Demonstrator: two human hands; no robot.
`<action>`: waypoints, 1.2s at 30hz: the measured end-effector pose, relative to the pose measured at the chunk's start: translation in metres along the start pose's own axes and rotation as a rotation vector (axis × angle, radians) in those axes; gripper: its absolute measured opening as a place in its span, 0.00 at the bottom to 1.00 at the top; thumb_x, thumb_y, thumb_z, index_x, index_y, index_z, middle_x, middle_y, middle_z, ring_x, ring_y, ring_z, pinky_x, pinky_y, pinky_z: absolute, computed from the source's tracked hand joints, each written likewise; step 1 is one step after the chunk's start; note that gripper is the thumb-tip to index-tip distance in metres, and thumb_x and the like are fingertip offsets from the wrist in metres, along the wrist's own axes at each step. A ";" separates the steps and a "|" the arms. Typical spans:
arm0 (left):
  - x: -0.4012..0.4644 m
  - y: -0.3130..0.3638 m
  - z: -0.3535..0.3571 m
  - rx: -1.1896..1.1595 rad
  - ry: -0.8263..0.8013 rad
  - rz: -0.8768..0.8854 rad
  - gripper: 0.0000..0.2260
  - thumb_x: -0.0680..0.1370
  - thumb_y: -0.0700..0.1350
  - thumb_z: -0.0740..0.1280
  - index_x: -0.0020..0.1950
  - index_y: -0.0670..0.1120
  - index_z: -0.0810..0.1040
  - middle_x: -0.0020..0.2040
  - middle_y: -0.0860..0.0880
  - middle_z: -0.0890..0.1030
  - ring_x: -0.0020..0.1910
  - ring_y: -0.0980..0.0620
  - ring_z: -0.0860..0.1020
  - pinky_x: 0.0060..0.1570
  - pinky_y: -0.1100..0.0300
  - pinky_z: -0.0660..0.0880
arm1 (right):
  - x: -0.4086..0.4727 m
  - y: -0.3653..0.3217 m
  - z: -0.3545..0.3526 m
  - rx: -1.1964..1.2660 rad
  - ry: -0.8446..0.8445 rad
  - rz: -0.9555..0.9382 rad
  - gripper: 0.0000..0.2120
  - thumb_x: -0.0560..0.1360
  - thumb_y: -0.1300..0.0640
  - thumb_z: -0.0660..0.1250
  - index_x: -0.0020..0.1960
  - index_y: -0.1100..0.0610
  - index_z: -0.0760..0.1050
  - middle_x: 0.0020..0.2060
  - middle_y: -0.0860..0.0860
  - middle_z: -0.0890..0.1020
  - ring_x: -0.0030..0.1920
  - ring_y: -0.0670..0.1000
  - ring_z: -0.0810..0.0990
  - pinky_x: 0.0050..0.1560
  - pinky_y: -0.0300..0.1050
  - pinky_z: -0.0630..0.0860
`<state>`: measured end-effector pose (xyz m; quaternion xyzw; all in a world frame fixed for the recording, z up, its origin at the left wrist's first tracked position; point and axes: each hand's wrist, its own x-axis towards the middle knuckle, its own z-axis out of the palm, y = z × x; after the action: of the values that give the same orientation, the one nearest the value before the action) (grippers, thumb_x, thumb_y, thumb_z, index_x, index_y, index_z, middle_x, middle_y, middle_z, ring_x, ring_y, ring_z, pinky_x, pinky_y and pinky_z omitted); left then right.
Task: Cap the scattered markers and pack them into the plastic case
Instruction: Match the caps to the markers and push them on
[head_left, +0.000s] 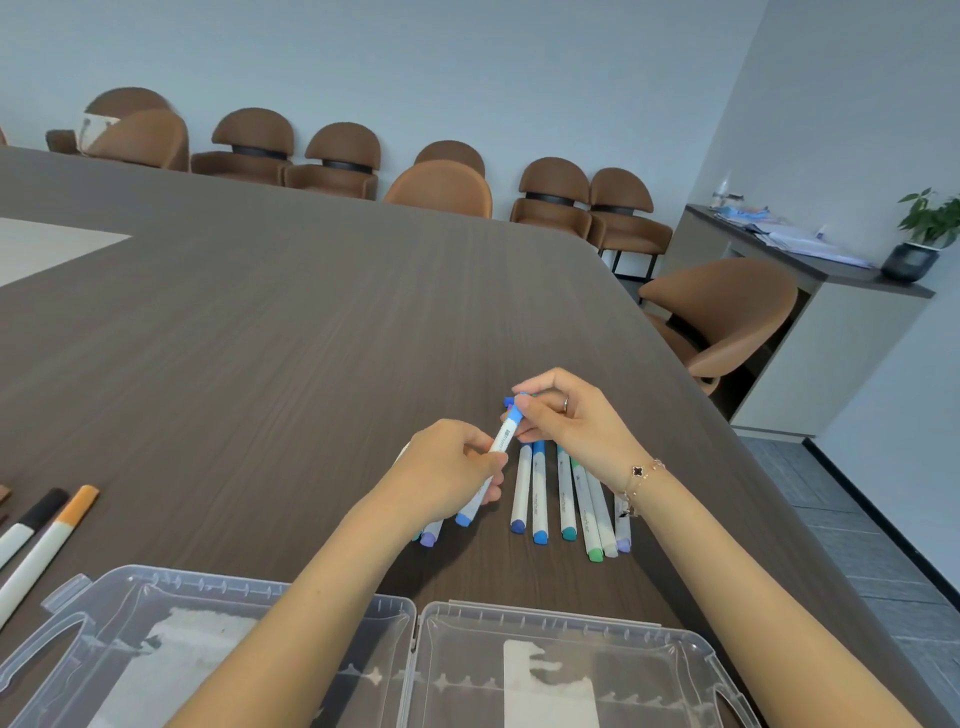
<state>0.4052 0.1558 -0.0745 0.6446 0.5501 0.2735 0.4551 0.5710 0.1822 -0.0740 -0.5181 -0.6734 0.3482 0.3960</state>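
Note:
My left hand (452, 470) grips the white barrel of a blue marker (501, 439), tilted up to the right. My right hand (566, 415) pinches a blue cap (511, 402) at the marker's upper tip. Below my right hand several capped markers (563, 499) in blue, teal, green and purple lie side by side on the table. Under my left hand more markers (431, 535) are partly hidden. The clear plastic case (415, 616) lies open at the near edge, both halves showing only paper labels. An orange marker (57, 535) and a black marker (31, 519) lie far left.
The dark wood table (260, 338) stretches far ahead and left. Brown chairs (441, 182) line the back wall, and another chair (722, 312) stands at the table's right edge. A sideboard with papers and a potted plant (919, 234) is at the far right.

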 end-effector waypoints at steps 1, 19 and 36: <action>0.000 0.001 -0.001 -0.038 -0.003 0.004 0.05 0.79 0.44 0.64 0.51 0.45 0.78 0.42 0.49 0.82 0.39 0.54 0.83 0.40 0.68 0.77 | -0.002 -0.002 0.002 0.026 -0.022 0.016 0.11 0.76 0.57 0.67 0.58 0.57 0.73 0.45 0.53 0.85 0.43 0.48 0.85 0.46 0.38 0.80; -0.004 0.003 -0.028 0.458 0.170 -0.033 0.10 0.77 0.48 0.67 0.50 0.42 0.81 0.45 0.48 0.80 0.42 0.54 0.76 0.43 0.61 0.73 | -0.001 0.003 0.014 -0.161 -0.011 0.132 0.21 0.70 0.49 0.73 0.59 0.48 0.70 0.38 0.46 0.83 0.42 0.43 0.82 0.52 0.38 0.75; -0.001 -0.009 0.010 0.656 0.169 -0.136 0.15 0.76 0.47 0.63 0.32 0.44 0.69 0.31 0.48 0.71 0.37 0.49 0.77 0.39 0.58 0.75 | 0.025 0.040 -0.033 -0.543 0.173 0.312 0.09 0.77 0.55 0.66 0.54 0.57 0.81 0.50 0.53 0.82 0.44 0.46 0.76 0.45 0.38 0.70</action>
<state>0.4091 0.1514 -0.0870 0.6936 0.6861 0.1036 0.1936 0.6139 0.2168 -0.0897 -0.7293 -0.6181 0.1671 0.2411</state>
